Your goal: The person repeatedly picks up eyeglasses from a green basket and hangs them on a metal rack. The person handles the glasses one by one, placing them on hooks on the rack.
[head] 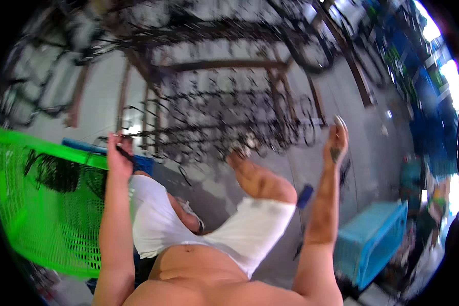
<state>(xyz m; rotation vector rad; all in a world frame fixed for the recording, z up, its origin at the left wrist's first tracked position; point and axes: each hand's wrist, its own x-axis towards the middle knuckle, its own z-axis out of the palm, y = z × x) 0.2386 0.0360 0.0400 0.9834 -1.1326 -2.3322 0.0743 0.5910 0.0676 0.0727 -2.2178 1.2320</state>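
Observation:
My left hand [119,158] is raised beside the rim of a green plastic basket [61,153], with its fingers closed around a small black piece [125,153] whose kind is blurred. Just past it, at the left end of a dark metal rack [222,65], thin black rods [199,128] carry rows of small hooks or loops. To the right of these rods, my right hand [338,143] is held up with fingers together and stretched out. Its inner side is hidden, so I cannot tell whether it holds anything. A pale strip [311,121] shows close to its fingertips.
Dark tangled bundles [57,174] lie in the green basket. A light blue plastic crate [371,239] lies at the right. On the grey floor [214,191] beside my knee is a dark blue object [305,196]. More dark frames [344,49] stand ahead.

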